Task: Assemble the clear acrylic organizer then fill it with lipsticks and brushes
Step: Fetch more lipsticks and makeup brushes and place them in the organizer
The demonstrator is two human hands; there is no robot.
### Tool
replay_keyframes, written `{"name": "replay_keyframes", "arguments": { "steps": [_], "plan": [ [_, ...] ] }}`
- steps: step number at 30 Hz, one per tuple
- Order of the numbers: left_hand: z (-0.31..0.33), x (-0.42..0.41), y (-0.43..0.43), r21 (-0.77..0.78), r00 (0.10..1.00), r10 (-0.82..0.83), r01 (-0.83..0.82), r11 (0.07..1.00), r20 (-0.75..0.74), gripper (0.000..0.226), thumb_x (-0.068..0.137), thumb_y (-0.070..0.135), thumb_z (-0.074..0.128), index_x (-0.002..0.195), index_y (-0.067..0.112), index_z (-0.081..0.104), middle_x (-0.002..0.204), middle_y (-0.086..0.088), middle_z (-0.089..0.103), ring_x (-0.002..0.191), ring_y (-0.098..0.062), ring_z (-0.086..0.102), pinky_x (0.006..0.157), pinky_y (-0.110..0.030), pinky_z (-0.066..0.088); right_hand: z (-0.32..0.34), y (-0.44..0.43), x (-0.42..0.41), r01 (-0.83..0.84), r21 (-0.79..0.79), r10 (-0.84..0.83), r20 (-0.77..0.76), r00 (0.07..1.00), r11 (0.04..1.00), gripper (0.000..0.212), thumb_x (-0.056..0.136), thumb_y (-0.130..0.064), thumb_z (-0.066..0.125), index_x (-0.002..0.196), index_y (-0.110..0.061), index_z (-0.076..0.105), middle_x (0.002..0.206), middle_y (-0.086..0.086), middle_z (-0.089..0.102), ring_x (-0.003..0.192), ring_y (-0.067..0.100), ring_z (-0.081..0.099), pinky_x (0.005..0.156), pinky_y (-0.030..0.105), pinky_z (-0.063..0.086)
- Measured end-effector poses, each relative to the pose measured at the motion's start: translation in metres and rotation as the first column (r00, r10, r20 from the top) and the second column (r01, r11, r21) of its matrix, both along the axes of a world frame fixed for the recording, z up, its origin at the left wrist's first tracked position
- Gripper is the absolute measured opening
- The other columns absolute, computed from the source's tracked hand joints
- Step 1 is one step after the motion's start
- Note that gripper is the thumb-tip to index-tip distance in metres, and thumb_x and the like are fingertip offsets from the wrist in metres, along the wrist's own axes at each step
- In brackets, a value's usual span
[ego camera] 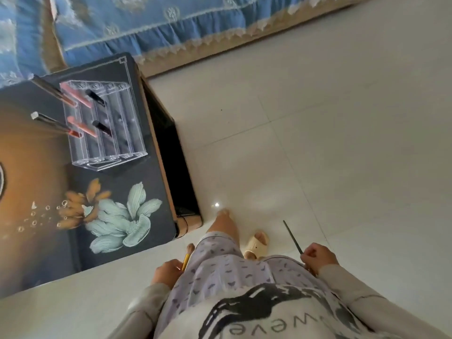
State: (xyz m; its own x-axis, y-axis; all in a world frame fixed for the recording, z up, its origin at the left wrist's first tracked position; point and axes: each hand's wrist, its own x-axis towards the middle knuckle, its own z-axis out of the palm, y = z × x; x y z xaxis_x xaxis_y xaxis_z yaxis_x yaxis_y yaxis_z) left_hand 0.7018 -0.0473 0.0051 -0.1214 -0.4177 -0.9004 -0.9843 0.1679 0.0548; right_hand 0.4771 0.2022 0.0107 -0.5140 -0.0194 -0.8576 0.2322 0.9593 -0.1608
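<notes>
Left hand (pixel 167 271) curled round yellow-handled brush (pixel 186 259), low beside thigh | right hand (pixel 320 256) pinching thin dark brush (pixel 292 237), tip pointing away | acrylic organizer (pixel 115 143) upright on table (pixel 36 155), lipsticks (pixel 77 94) inside

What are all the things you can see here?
organizer: one, clear, on the table
lipstick tubes: at least six, pink, black, silvery, leaning in the organizer
table: one, dark with flower print, left
fabric cover: one, blue with lace, top
slipper: one, cream, on the floor
floor: pale tiles
yellow brush: one, in the left hand
thin dark stick: one, in the right hand
left hand: grips the brush
right hand: grips the stick
</notes>
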Motion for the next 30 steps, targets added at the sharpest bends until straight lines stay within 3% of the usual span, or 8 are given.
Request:
{"name": "replay_keyframes", "arguments": {
  "steps": [4, 9, 13, 16, 21, 30],
  "plan": [
    [-0.007, -0.015, -0.005, -0.008, 0.990, 0.138, -0.138, 0.990, 0.010, 0.026, 0.090, 0.015, 0.051, 0.113, 0.011, 0.062, 0.122, -0.012, 0.062, 0.116, -0.027, 0.056, 0.098, -0.026, 0.041, -0.008, -0.034, -0.046, -0.135, 0.004, 0.135, 0.002, 0.991, 0.991, 0.030, 0.082, -0.004, 0.058, 0.060, -0.018, 0.045, 0.077, 0.012, 0.061, 0.059, 0.022, 0.054, 0.067, 0.024, 0.040],
    [-0.016, -0.060, -0.045, 0.004, 0.972, 0.233, -0.233, 0.973, -0.014, 0.025, 0.087, 0.011, 0.050, 0.108, 0.010, 0.065, 0.116, -0.013, 0.065, 0.110, -0.028, 0.058, 0.093, -0.027, 0.044, -0.011, -0.089, -0.104, -0.201, 0.022, 0.201, -0.017, 0.979, 0.979, 0.028, 0.083, -0.003, 0.058, 0.061, -0.016, 0.046, 0.073, 0.011, 0.060, 0.056, 0.018, 0.055, 0.050, 0.020, 0.038],
    [-0.010, -0.105, -0.103, -0.028, 0.978, 0.189, -0.192, 0.981, -0.090, 0.017, 0.084, 0.016, 0.048, 0.079, 0.019, 0.065, 0.089, -0.009, 0.066, 0.097, -0.027, 0.063, 0.074, -0.024, 0.043, -0.007, -0.134, -0.135, -0.234, 0.038, 0.235, -0.014, 0.972, 0.971, 0.015, 0.082, -0.001, 0.059, 0.070, -0.008, 0.052, 0.070, 0.009, 0.057, 0.067, 0.025, 0.056, 0.055, 0.025, 0.039],
    [0.000, -0.139, -0.150, -0.101, 0.985, 0.114, -0.128, 0.987, -0.131, 0.021, 0.084, 0.012, 0.047, 0.092, 0.016, 0.066, 0.097, -0.011, 0.069, 0.097, -0.028, 0.063, 0.074, -0.025, 0.043, -0.003, -0.171, -0.156, -0.279, 0.036, 0.280, -0.037, 0.959, 0.960, 0.008, 0.082, -0.004, 0.059, 0.076, -0.006, 0.054, 0.080, 0.011, 0.057, 0.075, 0.024, 0.050, 0.066, 0.024, 0.037],
    [0.004, -0.169, -0.198, -0.193, 0.961, 0.158, -0.203, 0.960, -0.225, 0.021, 0.084, 0.010, 0.050, 0.097, 0.013, 0.066, 0.101, -0.013, 0.069, 0.095, -0.029, 0.063, 0.079, -0.032, 0.049, -0.004, -0.228, -0.196, -0.323, -0.018, 0.320, -0.103, 0.942, 0.946, 0.009, 0.083, -0.006, 0.061, 0.088, 0.002, 0.062, 0.090, 0.016, 0.063, 0.078, 0.023, 0.051, 0.070, 0.025, 0.034],
    [-0.011, -0.191, -0.197, -0.139, 0.854, 0.507, -0.519, 0.843, -0.115, 0.022, 0.084, 0.012, 0.048, 0.097, 0.014, 0.065, 0.103, -0.012, 0.068, 0.101, -0.028, 0.061, 0.080, -0.027, 0.046, -0.014, -0.336, -0.292, -0.596, -0.036, 0.595, -0.042, 0.803, 0.802, 0.005, 0.084, -0.009, 0.061, 0.085, -0.005, 0.058, 0.085, 0.011, 0.058, 0.078, 0.023, 0.050, 0.067, 0.024, 0.034]
  ]
}}
